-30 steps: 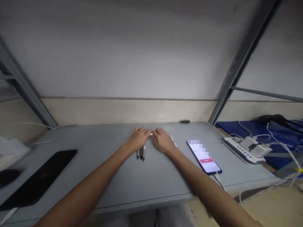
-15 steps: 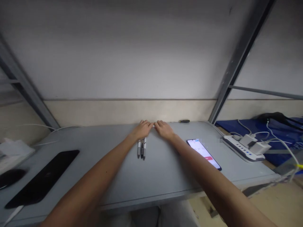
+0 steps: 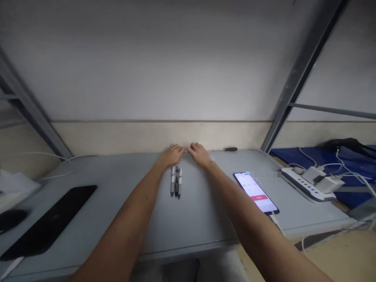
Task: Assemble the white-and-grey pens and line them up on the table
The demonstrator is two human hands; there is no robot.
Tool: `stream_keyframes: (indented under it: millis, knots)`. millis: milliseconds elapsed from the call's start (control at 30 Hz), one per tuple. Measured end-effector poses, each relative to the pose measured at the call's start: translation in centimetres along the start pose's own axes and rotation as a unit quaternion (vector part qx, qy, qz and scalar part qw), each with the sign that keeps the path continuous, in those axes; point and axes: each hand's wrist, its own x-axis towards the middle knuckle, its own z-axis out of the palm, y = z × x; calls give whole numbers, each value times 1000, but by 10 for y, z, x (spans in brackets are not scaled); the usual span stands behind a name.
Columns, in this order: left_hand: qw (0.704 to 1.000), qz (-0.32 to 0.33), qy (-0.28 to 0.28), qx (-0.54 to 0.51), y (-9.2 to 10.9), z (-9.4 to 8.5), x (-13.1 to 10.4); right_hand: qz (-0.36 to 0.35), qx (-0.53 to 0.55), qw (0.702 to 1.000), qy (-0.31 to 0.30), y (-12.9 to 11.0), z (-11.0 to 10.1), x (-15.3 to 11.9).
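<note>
At the back edge of the grey table (image 3: 188,219), my left hand (image 3: 173,154) and my right hand (image 3: 199,153) lie close together with a small gap between them. Both have their fingers curled. A small light-coloured bit shows between the fingertips, too small to name. Three pens lie side by side just below my left hand: a white and grey pen (image 3: 172,182), a dark pen (image 3: 176,182) and another white and grey pen (image 3: 179,183). A screwdriver (image 3: 230,149) with a dark handle rests to the right of my right hand.
A lit phone (image 3: 257,192) with a cable lies beyond my right forearm. Farther right stands a power strip (image 3: 307,185) with white plugs. On the left are a black tablet-like device (image 3: 53,221) and a dark round object (image 3: 13,219). Metal posts rise at both sides.
Both hands have shifted slightly left and up, with the fingers more curled. More of the pens now shows. The view has shifted a little.
</note>
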Motion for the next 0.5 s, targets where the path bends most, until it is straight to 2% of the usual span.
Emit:
stream_keyframes:
  millis: [167, 500]
  knots:
    - [1000, 5, 0, -2, -5, 6, -1, 4, 4, 1000, -11, 0, 4, 6]
    - [1000, -6, -11, 5, -12, 4, -3, -3, 12, 999, -35, -3, 5, 14]
